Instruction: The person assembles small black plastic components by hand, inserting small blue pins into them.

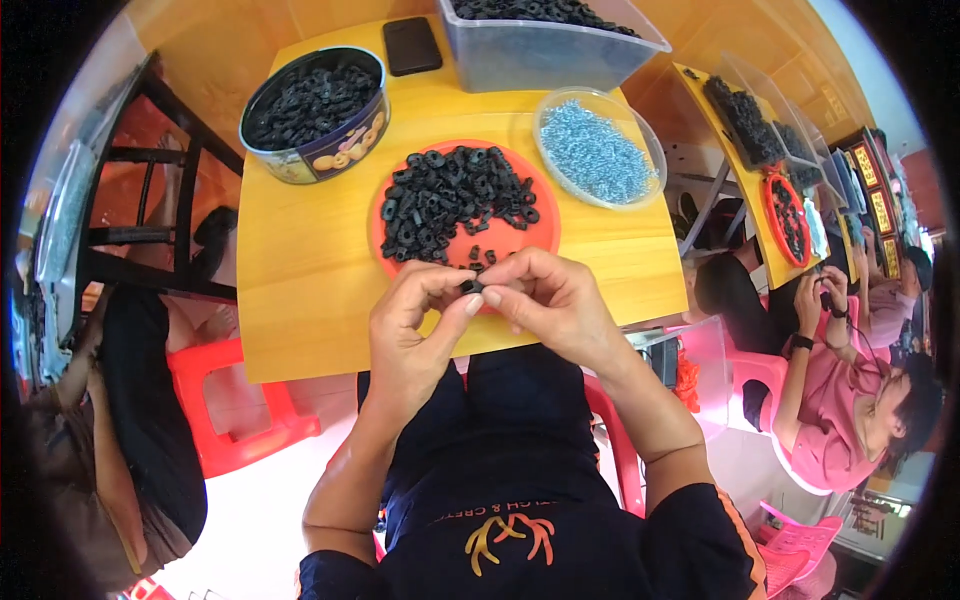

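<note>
My left hand (418, 318) and my right hand (560, 305) meet over the near edge of the red plate (549, 205). Between their thumbs and forefingers is a small black part (471, 286), pinched from both sides. Its exact kind is too small to tell. A heap of similar short, hollow black parts (430, 195) covers most of the plate, with a few loose ones lying nearer my fingers. Behind and to the right stands a clear round tub (657, 150) full of small, shiny silver-blue pieces (592, 150). The near rim of the plate is partly hidden by my hands.
On the yellow table (300, 270) stand a round tin (350, 142) of black parts, a dark phone (412, 46) and a large plastic bin (540, 68). A person in pink (840, 410) works at another table on the right. Another person's leg (150, 400) and a red stool (235, 410) are at left.
</note>
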Demonstrator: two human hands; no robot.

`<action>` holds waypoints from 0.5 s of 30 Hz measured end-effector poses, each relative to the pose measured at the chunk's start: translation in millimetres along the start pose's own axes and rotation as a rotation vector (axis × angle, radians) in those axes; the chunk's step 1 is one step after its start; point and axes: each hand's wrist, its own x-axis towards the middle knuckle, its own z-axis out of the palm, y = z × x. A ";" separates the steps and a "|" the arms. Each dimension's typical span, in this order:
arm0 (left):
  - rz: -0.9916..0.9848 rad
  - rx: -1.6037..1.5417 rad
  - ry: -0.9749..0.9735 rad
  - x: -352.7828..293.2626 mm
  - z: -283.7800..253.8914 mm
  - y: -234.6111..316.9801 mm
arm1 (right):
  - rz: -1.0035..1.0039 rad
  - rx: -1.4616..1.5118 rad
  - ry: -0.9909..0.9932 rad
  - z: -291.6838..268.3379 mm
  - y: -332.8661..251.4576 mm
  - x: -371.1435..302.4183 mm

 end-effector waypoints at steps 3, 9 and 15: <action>-0.030 0.054 -0.035 -2.9 -7.8 -3.6 | -0.102 -0.172 0.021 -3.8 6.7 0.2; -0.126 -0.054 -0.027 -7.0 -21.7 -12.9 | -0.337 -0.713 0.397 -55.9 3.0 23.1; -0.227 -0.029 -0.038 -8.3 -24.7 -17.2 | -0.302 -0.873 0.412 -74.4 -10.5 30.0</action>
